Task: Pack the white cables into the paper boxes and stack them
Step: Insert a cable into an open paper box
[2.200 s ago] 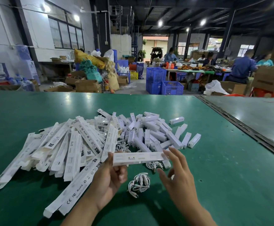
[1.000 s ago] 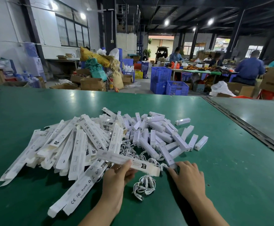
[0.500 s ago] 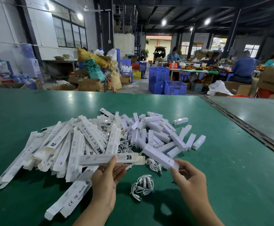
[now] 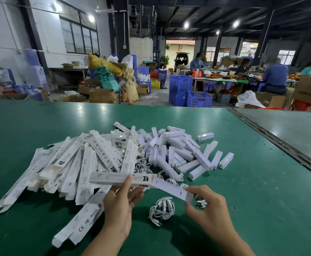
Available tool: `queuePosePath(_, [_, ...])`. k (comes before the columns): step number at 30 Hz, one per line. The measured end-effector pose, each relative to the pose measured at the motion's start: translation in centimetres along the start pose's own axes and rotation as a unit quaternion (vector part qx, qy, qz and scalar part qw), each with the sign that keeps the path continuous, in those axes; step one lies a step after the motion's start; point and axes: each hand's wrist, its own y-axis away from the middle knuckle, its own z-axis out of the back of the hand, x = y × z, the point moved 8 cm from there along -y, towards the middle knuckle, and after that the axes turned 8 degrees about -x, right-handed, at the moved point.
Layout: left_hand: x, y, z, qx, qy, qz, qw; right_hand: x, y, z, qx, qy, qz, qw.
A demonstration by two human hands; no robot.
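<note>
- Green table (image 4: 262, 196): one work surface, and everything belonging to the task lies on it.
- Heap of flat boxes (image 4: 71, 163), left half: printed sleeves lying overlapped. No exact count is possible; I judge well over twenty. None are stacked in order.
- Heap of inner boxes (image 4: 180, 154), right of the sleeves and touching them: short white blocks, thirty or so by estimate. One stray block (image 4: 205, 136) lies apart at the far side.
- Left hand (image 4: 118, 207): one, held above the table's near edge. The thumb on top and the fingers beneath pinch the paper box (image 4: 110, 177), which lies level with its open end to the right. The hold matches a second ago.
- Right hand (image 4: 210, 213): one. A second ago it was down at the block heap; half a second ago it was lifting one clear. Now the thumb and fingertips pinch the near end of that inner box (image 4: 169, 188).
- Inner box: its far end now meets the mouth of the paper box, tilted slightly up into it. I read this as insertion just beginning, not seated. I cannot tell whether a cable is inside it.
- White cable (image 4: 162, 207): one coiled bundle lies loose on the table between the two hands, unpacked.
- Cable strands (image 4: 141, 166): more show between the two heaps, too tangled to count.
- Tally in hand: one sleeve and one block.
</note>
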Motion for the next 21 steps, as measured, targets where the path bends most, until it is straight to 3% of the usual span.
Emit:
queuePosePath(5, [0.1, 0.1, -0.5, 0.029, -0.034, -0.004, 0.999, -0.2, 0.1, -0.1, 0.014, 0.000, -0.037, 0.999])
queuePosePath(10, [0.8, 1.7, -2.0, 0.108, -0.120, -0.033, 0.986, -0.3, 0.5, -1.3, 0.067, -0.049, -0.096, 0.992])
queuePosePath(14, [1.6, 2.4, -2.4, 0.114, -0.130, -0.045, 0.984, -1.2, 1.0, -2.4, 0.027, -0.096, -0.175, 0.980])
queuePosePath(21, [0.9, 2.3, -2.2, 0.093, -0.112, -0.058, 0.988, -1.9, 2.1, -4.1, 0.068, -0.292, -0.304, 0.904])
